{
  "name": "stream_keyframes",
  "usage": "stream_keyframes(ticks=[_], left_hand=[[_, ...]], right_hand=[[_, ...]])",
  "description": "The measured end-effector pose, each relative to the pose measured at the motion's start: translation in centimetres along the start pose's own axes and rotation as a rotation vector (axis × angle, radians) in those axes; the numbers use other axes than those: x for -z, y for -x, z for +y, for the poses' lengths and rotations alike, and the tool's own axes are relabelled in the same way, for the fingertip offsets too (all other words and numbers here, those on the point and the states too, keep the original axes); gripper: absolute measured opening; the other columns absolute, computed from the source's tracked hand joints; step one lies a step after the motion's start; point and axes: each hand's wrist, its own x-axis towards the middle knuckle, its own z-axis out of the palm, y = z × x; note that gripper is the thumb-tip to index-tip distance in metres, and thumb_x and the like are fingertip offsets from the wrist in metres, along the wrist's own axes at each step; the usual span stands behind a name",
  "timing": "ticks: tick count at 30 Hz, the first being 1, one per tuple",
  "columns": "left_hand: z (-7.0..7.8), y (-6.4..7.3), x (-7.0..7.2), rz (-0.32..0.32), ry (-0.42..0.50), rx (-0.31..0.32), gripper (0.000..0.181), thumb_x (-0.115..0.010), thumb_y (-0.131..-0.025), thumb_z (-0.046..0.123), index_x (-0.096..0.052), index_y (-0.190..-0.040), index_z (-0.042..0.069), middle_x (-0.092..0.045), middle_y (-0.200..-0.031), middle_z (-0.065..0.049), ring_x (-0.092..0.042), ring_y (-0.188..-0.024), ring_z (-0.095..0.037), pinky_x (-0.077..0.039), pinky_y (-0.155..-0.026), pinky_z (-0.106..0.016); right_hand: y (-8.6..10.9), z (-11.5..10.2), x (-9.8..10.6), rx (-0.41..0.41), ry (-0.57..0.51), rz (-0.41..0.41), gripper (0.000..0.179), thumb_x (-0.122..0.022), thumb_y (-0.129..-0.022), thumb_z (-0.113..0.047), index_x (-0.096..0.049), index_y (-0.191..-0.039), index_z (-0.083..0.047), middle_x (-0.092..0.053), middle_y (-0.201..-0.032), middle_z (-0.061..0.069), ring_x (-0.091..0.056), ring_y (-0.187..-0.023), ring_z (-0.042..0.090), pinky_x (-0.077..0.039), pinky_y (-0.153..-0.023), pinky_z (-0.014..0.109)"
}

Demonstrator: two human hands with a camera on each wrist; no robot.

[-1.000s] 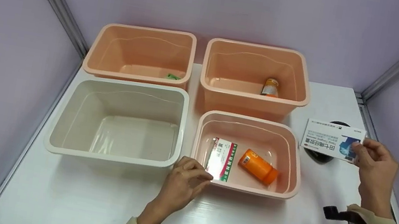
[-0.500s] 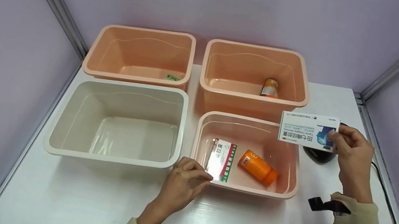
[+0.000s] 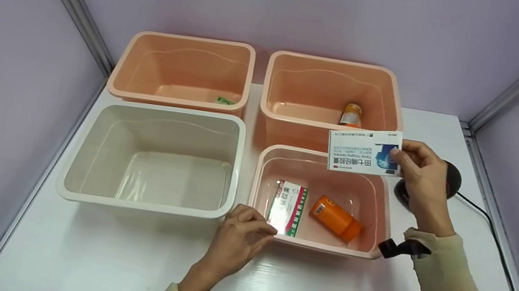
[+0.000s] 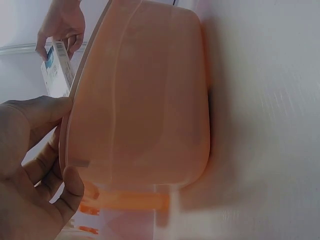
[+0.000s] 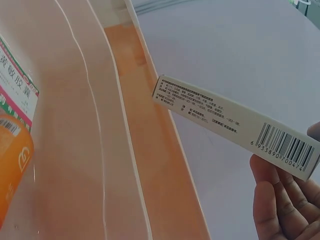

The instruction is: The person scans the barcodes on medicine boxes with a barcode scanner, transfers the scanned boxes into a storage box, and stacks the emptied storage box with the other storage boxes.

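My right hand (image 3: 425, 178) pinches one end of a white and blue medicine box (image 3: 365, 151) between thumb and fingers. The box hangs over the back right part of the near pink bin (image 3: 311, 245); its barcode side faces the right wrist view. At that bin's front left corner, my left hand (image 3: 236, 236) grips the rim, thumb and fingers on it in the left wrist view. Inside the bin lie a white, red and green medicine box (image 3: 287, 208) at the left and an orange bottle (image 3: 336, 218) on its side.
A white bin (image 3: 144, 206) stands left of the near pink bin. Behind are two more pink bins, the right one (image 3: 326, 125) with an orange bottle (image 3: 351, 114), the left one (image 3: 174, 101) with something green. A black corded device (image 3: 453, 180) sits at the right.
My right hand has carried the white and blue medicine box leftward and slightly back, from above the black device to over the near pink bin. The left hand has stayed at the rim.
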Motion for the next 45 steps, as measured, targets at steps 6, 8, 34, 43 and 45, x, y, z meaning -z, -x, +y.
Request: stream_keyframes(ticks=[6,8,34,43,45], left_hand=[[0.0,-0.1,-0.1,0.016,-0.004,-0.018,0.007,-0.08,-0.085,0.027,-0.078,-0.091,0.026,-0.064,-0.09,0.012,-0.055,-0.099,-0.008,-0.044,-0.093,-0.033],[0.0,-0.1,-0.1,0.015,-0.004,-0.018,0.007,-0.079,-0.085,0.027,-0.078,-0.092,0.026,-0.064,-0.09,0.012,-0.055,-0.099,-0.009,-0.044,-0.092,-0.033],[0.0,-0.1,0.1,0.0,-0.022,-0.004,0.01,-0.081,-0.084,0.024,-0.078,-0.093,0.026,-0.065,-0.092,0.012,-0.055,-0.101,-0.009,-0.045,-0.095,-0.036],[0.0,-0.1,0.1,0.013,-0.017,-0.015,0.01,-0.081,-0.084,0.024,-0.078,-0.093,0.026,-0.065,-0.091,0.012,-0.056,-0.1,-0.009,-0.044,-0.094,-0.034],[0.0,-0.1,0.0,0.015,-0.017,-0.017,0.01,-0.081,-0.083,0.023,-0.078,-0.093,0.025,-0.065,-0.091,0.012,-0.056,-0.1,-0.009,-0.044,-0.094,-0.034]], right_hand=[[-1.0,-0.6,-1.7,-0.009,0.037,-0.024,0.016,-0.069,-0.093,-0.014,-0.065,-0.107,-0.008,-0.071,-0.089,-0.006,-0.068,-0.078,0.008,-0.057,-0.068,0.017],[-1.4,-0.7,-2.2,-0.015,0.047,-0.03,0.016,-0.069,-0.093,-0.015,-0.065,-0.107,-0.008,-0.071,-0.09,-0.005,-0.068,-0.079,0.008,-0.057,-0.069,0.017],[-5.2,-2.7,-10.0,-0.012,-0.04,-0.146,0.022,-0.067,-0.094,-0.016,-0.064,-0.111,-0.003,-0.069,-0.095,0.001,-0.07,-0.083,0.013,-0.059,-0.069,0.023],[-6.4,-3.0,-12.8,-0.044,-0.083,-0.143,0.019,-0.069,-0.092,-0.014,-0.065,-0.108,-0.004,-0.068,-0.091,0.002,-0.067,-0.078,0.012,-0.059,-0.065,0.023],[-6.6,-3.0,-13.4,-0.05,-0.095,-0.135,0.018,-0.069,-0.091,-0.013,-0.065,-0.106,-0.004,-0.068,-0.09,0.002,-0.066,-0.075,0.012,-0.058,-0.062,0.022]])
